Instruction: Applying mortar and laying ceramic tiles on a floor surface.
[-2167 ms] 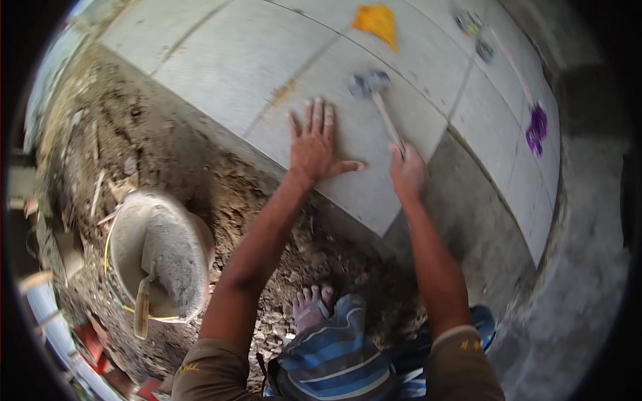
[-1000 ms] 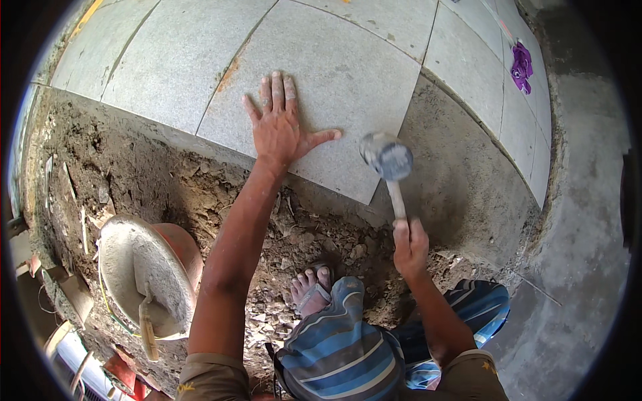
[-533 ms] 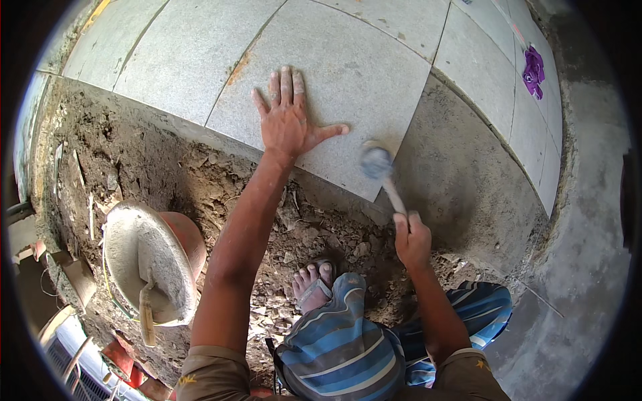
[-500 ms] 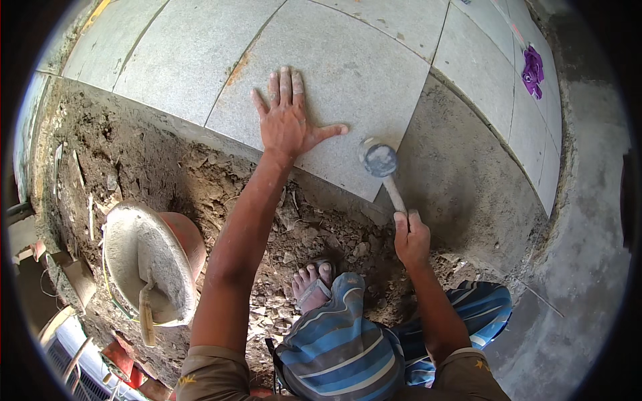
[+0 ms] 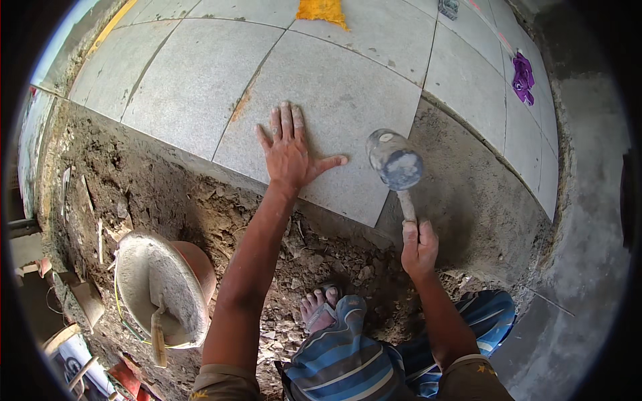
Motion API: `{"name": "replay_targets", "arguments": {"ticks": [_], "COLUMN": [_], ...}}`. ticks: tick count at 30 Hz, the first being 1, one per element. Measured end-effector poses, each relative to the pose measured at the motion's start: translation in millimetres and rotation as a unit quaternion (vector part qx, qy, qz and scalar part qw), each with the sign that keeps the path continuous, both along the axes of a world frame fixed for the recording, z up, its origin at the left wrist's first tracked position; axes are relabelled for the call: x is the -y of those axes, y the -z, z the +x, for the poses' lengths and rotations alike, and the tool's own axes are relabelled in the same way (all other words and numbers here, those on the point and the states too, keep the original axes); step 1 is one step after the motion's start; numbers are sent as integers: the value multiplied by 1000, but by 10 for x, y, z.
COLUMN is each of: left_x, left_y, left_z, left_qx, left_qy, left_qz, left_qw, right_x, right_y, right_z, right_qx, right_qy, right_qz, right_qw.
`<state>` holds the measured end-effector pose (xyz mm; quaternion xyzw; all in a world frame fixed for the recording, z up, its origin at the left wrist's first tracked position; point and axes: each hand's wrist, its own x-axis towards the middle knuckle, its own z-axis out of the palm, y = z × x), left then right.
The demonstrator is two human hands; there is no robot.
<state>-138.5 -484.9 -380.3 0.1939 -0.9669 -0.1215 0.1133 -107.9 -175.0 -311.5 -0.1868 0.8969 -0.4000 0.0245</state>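
My left hand (image 5: pixel 289 157) lies flat with fingers spread on a pale grey square tile (image 5: pixel 334 80) at the front edge of the tiled area. My right hand (image 5: pixel 419 248) is closed round the handle of a dusty mallet (image 5: pixel 394 160), whose large round head, grey with a dark face, hangs over that tile's right edge. A bare mortar bed (image 5: pixel 461 187) adjoins this edge, and the tile's near edge meets rough soil and rubble (image 5: pixel 160 180).
A mortar bucket (image 5: pixel 200 267) with a trowel (image 5: pixel 158 334) stands at lower left. Yellow cloth (image 5: pixel 321 10) and purple cloth (image 5: pixel 523 79) lie on farther tiles. A concrete strip (image 5: pixel 582 200) runs along the right. My knees and sandalled foot (image 5: pixel 321 311) are below.
The mallet head has lifted toward the camera and looks larger than half a second ago. The view has shifted, bringing the yellow cloth back in. My left hand stays pressed on the tile.
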Motion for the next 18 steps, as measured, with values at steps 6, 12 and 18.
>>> {"name": "replay_targets", "arguments": {"ticks": [6,12,18], "left_x": [-32,2,-9], "left_y": [-6,-2,-23], "left_z": [-49,-38,-27], "left_qx": [-5,25,16], "left_qy": [2,-9,-8], "left_qz": [-8,-3,7], "left_qw": [1000,1000,1000], "right_x": [87,12,-146], "right_y": [319,265,-30], "right_z": [-211,-73,207], "right_qx": [-39,-39,10], "right_qy": [-22,-20,-48], "right_qz": [131,28,29], "right_qw": [990,999,998]}}
